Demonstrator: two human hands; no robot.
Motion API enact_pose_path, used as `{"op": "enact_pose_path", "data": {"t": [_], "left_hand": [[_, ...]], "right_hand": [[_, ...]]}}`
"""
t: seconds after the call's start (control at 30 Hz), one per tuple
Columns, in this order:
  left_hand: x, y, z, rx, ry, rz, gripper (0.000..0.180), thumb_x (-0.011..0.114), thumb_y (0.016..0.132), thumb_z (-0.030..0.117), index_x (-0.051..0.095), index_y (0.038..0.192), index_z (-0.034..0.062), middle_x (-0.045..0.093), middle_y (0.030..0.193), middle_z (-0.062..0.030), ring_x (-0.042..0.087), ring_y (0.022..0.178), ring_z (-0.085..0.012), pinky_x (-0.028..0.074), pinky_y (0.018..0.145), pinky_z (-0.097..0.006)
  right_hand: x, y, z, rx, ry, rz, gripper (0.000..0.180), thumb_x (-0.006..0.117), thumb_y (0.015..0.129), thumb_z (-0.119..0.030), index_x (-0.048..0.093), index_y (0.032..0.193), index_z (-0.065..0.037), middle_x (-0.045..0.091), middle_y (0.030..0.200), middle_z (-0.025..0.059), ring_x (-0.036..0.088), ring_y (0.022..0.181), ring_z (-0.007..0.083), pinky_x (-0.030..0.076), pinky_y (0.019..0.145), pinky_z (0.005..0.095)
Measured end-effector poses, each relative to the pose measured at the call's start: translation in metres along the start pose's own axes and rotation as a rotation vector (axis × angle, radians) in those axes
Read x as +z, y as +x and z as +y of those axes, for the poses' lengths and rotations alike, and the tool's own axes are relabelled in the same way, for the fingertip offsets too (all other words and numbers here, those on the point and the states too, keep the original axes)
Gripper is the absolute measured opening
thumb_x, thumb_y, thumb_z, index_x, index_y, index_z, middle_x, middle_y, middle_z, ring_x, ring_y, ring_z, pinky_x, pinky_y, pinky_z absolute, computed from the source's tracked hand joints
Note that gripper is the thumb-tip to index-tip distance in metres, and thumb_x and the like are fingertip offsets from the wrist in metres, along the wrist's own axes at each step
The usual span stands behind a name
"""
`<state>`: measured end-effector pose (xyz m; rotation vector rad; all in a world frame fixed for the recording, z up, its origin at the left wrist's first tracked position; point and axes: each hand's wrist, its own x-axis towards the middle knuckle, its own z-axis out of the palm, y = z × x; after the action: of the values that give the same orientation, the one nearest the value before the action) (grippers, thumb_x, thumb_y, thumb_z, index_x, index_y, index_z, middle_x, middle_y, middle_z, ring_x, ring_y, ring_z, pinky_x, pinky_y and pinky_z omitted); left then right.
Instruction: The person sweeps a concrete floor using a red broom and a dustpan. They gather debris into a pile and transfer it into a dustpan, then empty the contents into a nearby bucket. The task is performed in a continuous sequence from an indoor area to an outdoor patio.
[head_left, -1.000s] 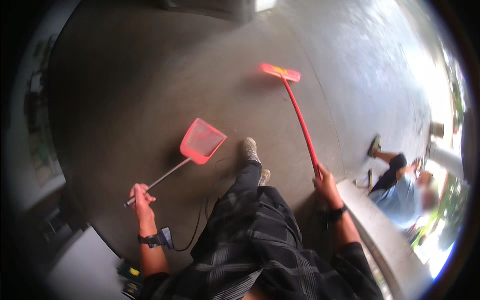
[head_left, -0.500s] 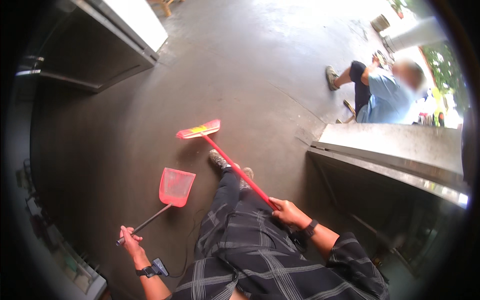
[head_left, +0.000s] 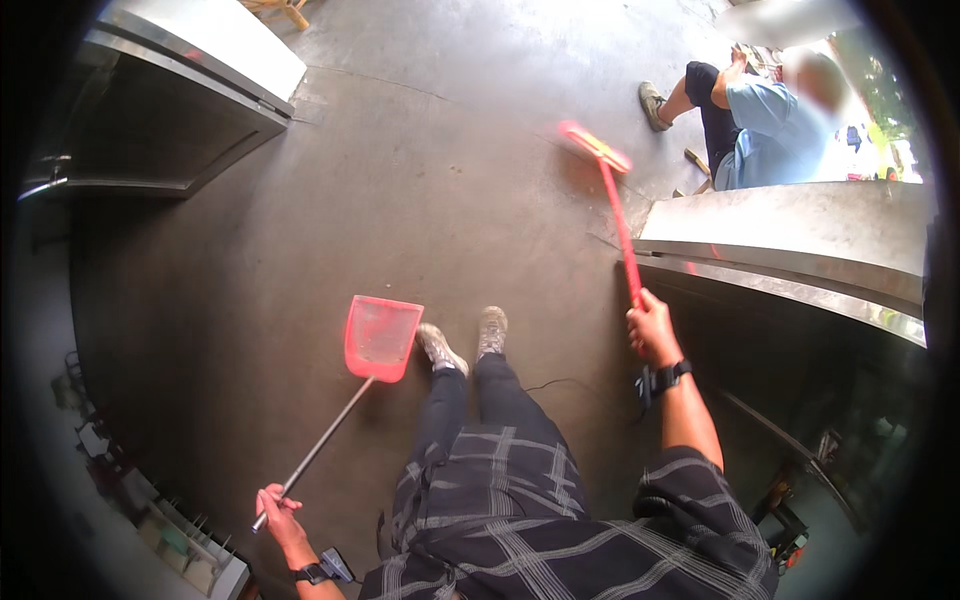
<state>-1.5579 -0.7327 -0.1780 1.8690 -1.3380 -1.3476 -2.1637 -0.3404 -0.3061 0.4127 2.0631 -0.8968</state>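
In my left hand (head_left: 280,508) is the thin metal handle of a red dustpan (head_left: 384,335); the fingers are closed round it near its end. The pan lies low in front of me, left of my shoes, with a little debris visible in it. My right hand (head_left: 654,325) grips the red stick of a broom (head_left: 596,148). The broom's head, red with a yellow patch, is far off to the right and blurred by motion. Whether its bristles touch the floor I cannot tell.
Grey concrete floor (head_left: 380,190) spreads ahead. A metal door leaf (head_left: 160,115) stands far left, and a pale ledge (head_left: 780,220) juts in at right beside the broom stick. Beyond it a person in a light blue shirt (head_left: 770,115) sits low. Shelving (head_left: 170,540) lines the lower left.
The broom has swung far to the right and away from me, my right arm reaching out with it. The dustpan has shifted right and slightly forward, nearer my shoes.
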Motion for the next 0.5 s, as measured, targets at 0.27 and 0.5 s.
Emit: {"op": "enact_pose_path", "data": {"t": [0.27, 0.5], "left_hand": [[0.032, -0.009, 0.044, 0.076, 0.071, -0.239, 0.037, 0.049, 0.1, 0.035, 0.047, 0.075, 0.0081, 0.056, 0.086, -0.0073, 0.044, 0.05, -0.0077, 0.044, 0.044, -0.022], [0.078, 0.005, 0.063, 0.149, 0.157, -0.356, 0.038, 0.051, 0.099, 0.033, 0.05, 0.073, 0.0061, 0.055, 0.074, -0.0043, 0.039, 0.044, -0.0056, 0.036, 0.038, -0.021]], "right_hand": [[0.048, -0.042, 0.068, -0.004, -0.023, 0.006, 0.042, 0.055, 0.084, -0.001, 0.051, 0.125, -0.005, 0.05, 0.059, 0.0013, 0.049, 0.043, 0.0119, 0.041, 0.038, 0.0306], [0.063, -0.171, 0.106, -0.029, -0.069, -0.001, 0.064, 0.058, 0.083, -0.004, 0.042, 0.144, -0.013, 0.055, 0.063, 0.005, 0.051, 0.044, 0.0131, 0.042, 0.039, 0.0312]]}}
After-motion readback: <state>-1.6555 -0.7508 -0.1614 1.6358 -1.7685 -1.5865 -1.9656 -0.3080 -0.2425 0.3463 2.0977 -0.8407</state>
